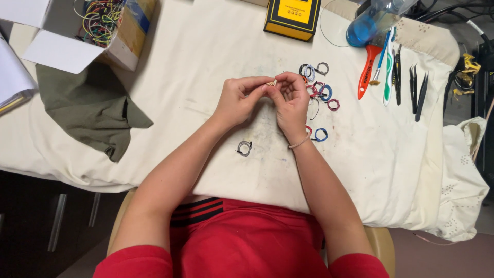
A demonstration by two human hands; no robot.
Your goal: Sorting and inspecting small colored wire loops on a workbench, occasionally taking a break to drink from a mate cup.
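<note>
Both hands meet above the middle of a white cloth (206,67) spread over the table. My left hand (237,99) and my right hand (291,100) pinch one tiny pale piece (271,82) between their fingertips. Just right of my right hand lie several small wire coils (320,90) in blue, red, white and black. Another blue coil (321,135) rests by my right wrist. A lone dark coil (245,148) lies below my left hand.
A cardboard box of coloured wires (100,23) stands at the back left, with a green cloth (87,105) below it. A yellow box (292,18), a blue blower (368,23), a red-handled tool (366,69), brushes (387,67) and black tweezers (418,90) lie at the back right.
</note>
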